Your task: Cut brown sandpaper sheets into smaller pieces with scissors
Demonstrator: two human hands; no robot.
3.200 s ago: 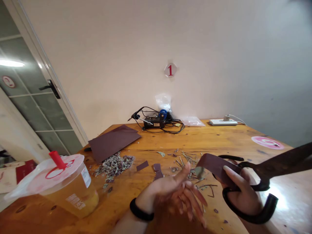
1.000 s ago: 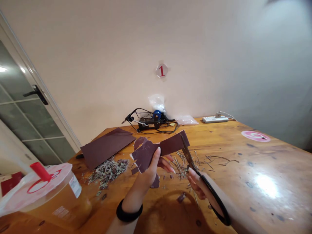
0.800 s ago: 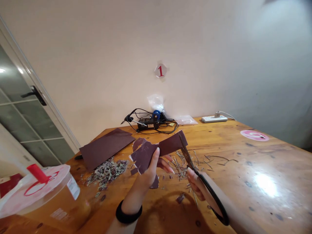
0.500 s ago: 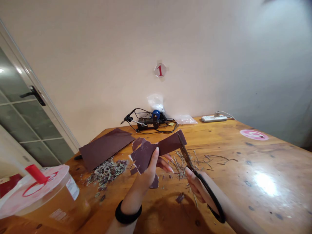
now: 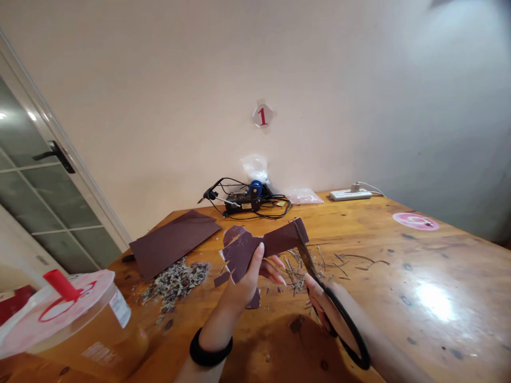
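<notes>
My left hand [image 5: 243, 284] holds up a jagged piece of dark maroon sheet [image 5: 261, 247] above the wooden table [image 5: 399, 276], thumb on its near face. My right hand [image 5: 325, 308] grips large black scissors [image 5: 327, 300] by their loop handles. The blades point up and away, and their tips meet the right end of the held piece. A black band circles my left wrist. Thin cut strips [image 5: 315, 260] and small maroon offcuts [image 5: 253, 300] lie on the table under my hands.
A full maroon sheet [image 5: 173, 242] lies at the back left beside a heap of shredded bits [image 5: 175, 282]. A sealed drink cup with a red straw [image 5: 72, 324] stands near left. A black device with cables [image 5: 247, 202], plastic bags and a power strip [image 5: 349, 195] line the wall.
Since 3.2 s ago my left hand has taken up the maroon piece and the scissors have come to its right end. In the last second the piece and blades shifted slightly; a small scrap lies lower.
</notes>
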